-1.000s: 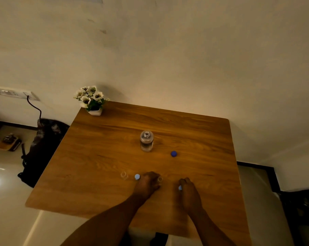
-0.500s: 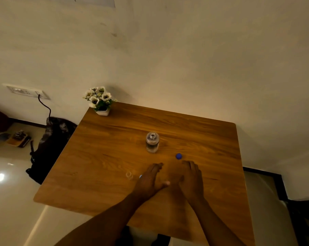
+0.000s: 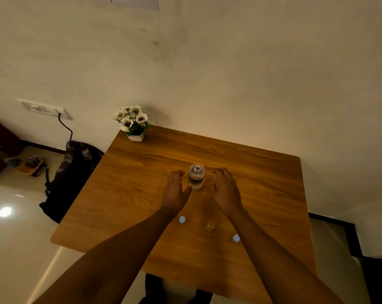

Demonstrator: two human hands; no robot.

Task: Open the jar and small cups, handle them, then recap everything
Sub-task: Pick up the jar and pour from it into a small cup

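Clear glass jar [image 3: 196, 176], round, uncapped, upright mid-surface on warm wood-grain surface [image 3: 128, 194]. Left hand [image 3: 175, 191] at its 9 o'clock, right hand [image 3: 225, 189] at 3, both with grip spread wide, thumbs near the glass. Tiny clear cup [image 3: 210, 226] and two pale round caps [image 3: 182, 219] near at 6, between forearms. Flower pot [image 3: 135, 137] at 11, corner edge; plenty of bare wood elsewhere.

Dim, warm light; edges seemingly warped.
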